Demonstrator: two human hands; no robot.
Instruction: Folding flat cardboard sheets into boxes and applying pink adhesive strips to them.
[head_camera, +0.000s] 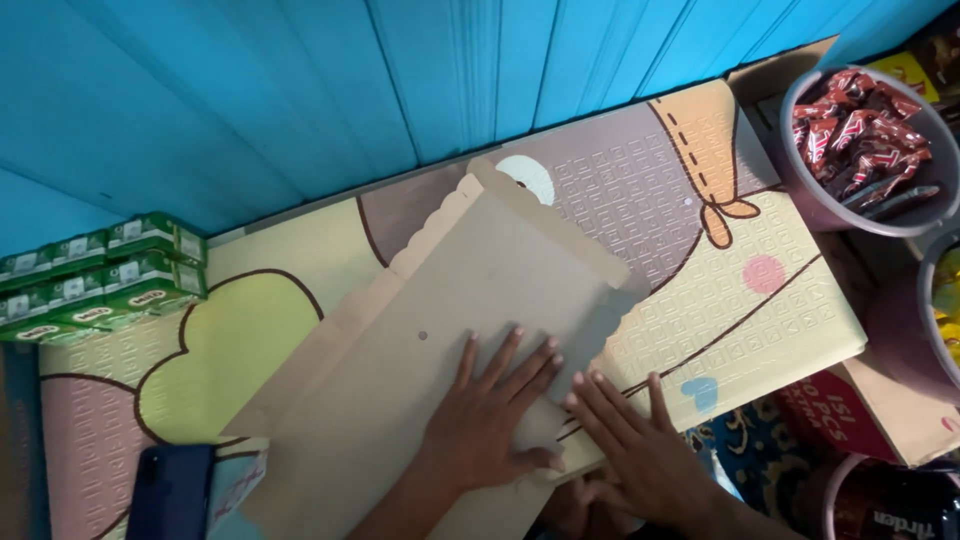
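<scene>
A patterned foam mat was spread below a blue wall. A flattened brown cardboard sheet with scalloped edges was laid diagonally on it. It was pressed flat by the left hand and right hand, fingers spread, gripping nothing. A grey tub of what seemed wrapped sweets and green cartons were seen aside.

Small green cartons are stacked at the mat's left edge; red-brown wrapped sweets fill a grey tub at its right corner; a red label lies below.
</scene>
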